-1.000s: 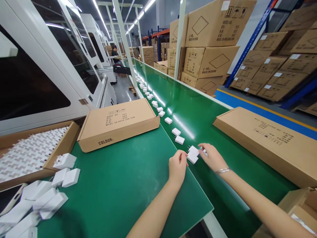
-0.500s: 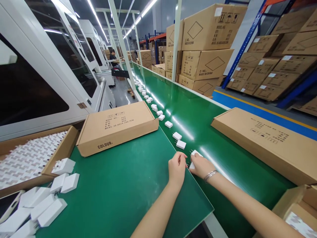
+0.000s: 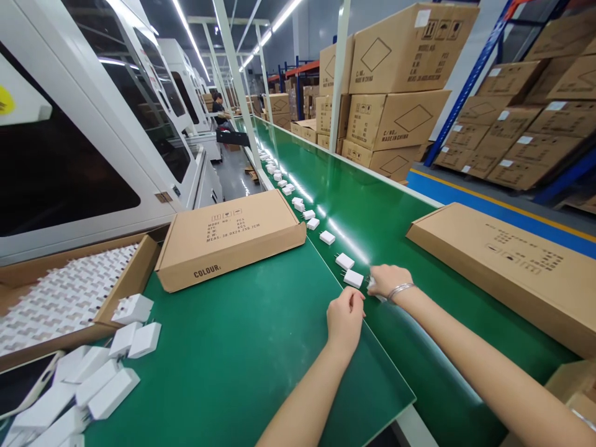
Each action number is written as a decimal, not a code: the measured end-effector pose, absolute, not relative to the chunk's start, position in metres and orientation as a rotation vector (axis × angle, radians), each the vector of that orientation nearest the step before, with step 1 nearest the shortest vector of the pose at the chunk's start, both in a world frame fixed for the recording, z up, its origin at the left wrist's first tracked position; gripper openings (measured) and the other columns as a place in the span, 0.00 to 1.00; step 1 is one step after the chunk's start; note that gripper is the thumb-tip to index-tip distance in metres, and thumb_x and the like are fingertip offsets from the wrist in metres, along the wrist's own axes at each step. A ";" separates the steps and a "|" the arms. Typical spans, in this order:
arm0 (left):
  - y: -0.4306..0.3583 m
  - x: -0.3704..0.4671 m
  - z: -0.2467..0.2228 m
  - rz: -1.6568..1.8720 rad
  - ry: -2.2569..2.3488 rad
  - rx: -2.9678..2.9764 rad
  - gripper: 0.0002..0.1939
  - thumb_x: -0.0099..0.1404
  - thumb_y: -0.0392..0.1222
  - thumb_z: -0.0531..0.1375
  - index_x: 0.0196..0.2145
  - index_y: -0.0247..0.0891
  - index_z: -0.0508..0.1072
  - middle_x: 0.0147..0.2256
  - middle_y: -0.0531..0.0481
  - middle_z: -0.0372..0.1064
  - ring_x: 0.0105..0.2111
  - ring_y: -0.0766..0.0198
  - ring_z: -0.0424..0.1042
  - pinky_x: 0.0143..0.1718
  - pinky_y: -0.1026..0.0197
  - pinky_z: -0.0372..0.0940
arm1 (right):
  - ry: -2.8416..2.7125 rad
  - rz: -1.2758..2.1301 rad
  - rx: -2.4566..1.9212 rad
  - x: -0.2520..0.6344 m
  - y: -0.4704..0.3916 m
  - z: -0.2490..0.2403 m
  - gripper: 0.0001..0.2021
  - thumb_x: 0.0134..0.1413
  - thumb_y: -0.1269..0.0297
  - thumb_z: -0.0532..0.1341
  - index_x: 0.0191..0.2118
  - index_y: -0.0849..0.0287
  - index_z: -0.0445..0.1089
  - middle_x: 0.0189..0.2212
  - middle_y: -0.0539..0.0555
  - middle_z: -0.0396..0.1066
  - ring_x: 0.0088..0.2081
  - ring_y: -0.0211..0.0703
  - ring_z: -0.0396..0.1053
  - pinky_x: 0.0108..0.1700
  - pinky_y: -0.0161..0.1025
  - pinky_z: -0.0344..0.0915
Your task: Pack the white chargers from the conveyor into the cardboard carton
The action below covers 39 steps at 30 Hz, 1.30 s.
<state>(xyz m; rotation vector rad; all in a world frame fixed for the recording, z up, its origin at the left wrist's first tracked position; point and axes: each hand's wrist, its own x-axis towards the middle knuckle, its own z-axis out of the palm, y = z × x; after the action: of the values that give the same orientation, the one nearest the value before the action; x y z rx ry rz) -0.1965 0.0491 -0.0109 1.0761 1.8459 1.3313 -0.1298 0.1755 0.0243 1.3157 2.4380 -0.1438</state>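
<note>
On the green conveyor belt, my right hand [image 3: 392, 280], with a bracelet at the wrist, is closed over a white charger plug [image 3: 371, 283]; the fingers hide most of it. My left hand [image 3: 345, 318] rests at the edge of the green tabletop [image 3: 242, 347], its fingers curled in and nothing showing in them. Just beyond the hands lie a charger plug [image 3: 353, 278] and another charger plug [image 3: 344, 261], prongs to the left. Several more trail away along the belt's near edge.
A closed carton [image 3: 233, 239] lies on the tabletop. Left of it are an open box of packed chargers [image 3: 69, 298], loose chargers [image 3: 114, 394] and a phone [image 3: 28, 382]. Another flat carton [image 3: 507, 267] sits across the belt. A person [image 3: 218, 104] is far off.
My right hand has moved slightly forward along the belt and now covers more of the white plugs. My left hand keeps its curled shape. The whole view has shifted a little.
</note>
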 end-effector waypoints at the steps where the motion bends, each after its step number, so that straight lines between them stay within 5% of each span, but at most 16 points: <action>1: 0.049 -0.197 -0.011 1.329 1.852 1.077 0.13 0.62 0.40 0.45 0.27 0.41 0.67 0.17 0.57 0.62 0.20 0.68 0.62 0.23 0.66 0.52 | 2.466 -0.130 1.297 -0.136 0.176 0.027 0.13 0.55 0.60 0.57 0.43 0.61 0.65 0.41 0.55 0.66 0.41 0.43 0.66 0.42 0.46 0.65; 11: 0.050 -0.201 -0.012 1.370 1.803 1.083 0.12 0.62 0.41 0.46 0.27 0.39 0.66 0.18 0.57 0.61 0.19 0.69 0.60 0.23 0.67 0.53 | 2.461 -0.238 1.218 -0.178 0.173 0.014 0.13 0.55 0.62 0.57 0.45 0.61 0.64 0.43 0.55 0.65 0.42 0.44 0.65 0.43 0.47 0.65; 25: 0.049 -0.200 -0.009 1.314 1.816 1.167 0.12 0.62 0.44 0.46 0.28 0.39 0.66 0.20 0.57 0.63 0.18 0.70 0.59 0.22 0.67 0.53 | 2.763 -0.814 1.423 -0.058 0.151 -0.036 0.20 0.51 0.55 0.58 0.48 0.58 0.59 0.37 0.49 0.68 0.36 0.37 0.67 0.36 0.35 0.64; 32: 0.048 -0.199 -0.010 1.253 1.841 1.222 0.13 0.63 0.44 0.45 0.29 0.39 0.66 0.20 0.57 0.63 0.19 0.69 0.60 0.23 0.67 0.53 | 2.917 -0.663 1.286 -0.034 0.146 -0.021 0.40 0.36 0.53 0.65 0.56 0.62 0.51 0.49 0.62 0.60 0.47 0.50 0.61 0.43 0.43 0.61; 39: 0.048 -0.199 -0.010 1.305 1.821 1.203 0.12 0.62 0.44 0.45 0.28 0.39 0.66 0.19 0.57 0.62 0.20 0.69 0.61 0.25 0.67 0.55 | 3.004 -0.414 1.126 -0.059 0.125 0.001 0.22 0.52 0.52 0.51 0.49 0.59 0.61 0.44 0.61 0.65 0.47 0.53 0.59 0.43 0.43 0.56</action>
<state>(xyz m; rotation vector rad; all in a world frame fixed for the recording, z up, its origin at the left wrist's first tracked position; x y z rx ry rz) -0.1992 0.0478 -0.0105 1.2028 1.8205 1.3046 -0.0594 0.1246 0.0012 1.1257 3.0035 -0.4135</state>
